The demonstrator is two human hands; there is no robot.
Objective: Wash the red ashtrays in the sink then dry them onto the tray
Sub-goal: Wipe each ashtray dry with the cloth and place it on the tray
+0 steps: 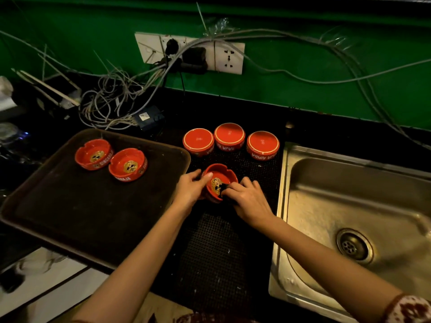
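two ashtrays [94, 154] upright on tray [70, 217] | three inverted | one tilted

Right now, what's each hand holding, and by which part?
Left hand grips the ashtray by its left rim. Right hand holds a dark cloth, fingers pressing it into the ashtray's bowl.

Tray [58, 217] at the left of the desk [314, 127], two ashtrays [94, 154] at its far end; sink [349, 194] at the right; between them a mat [210, 252], bearing a row of three ashtrays [229, 136] behind a single ashtray [219, 180].
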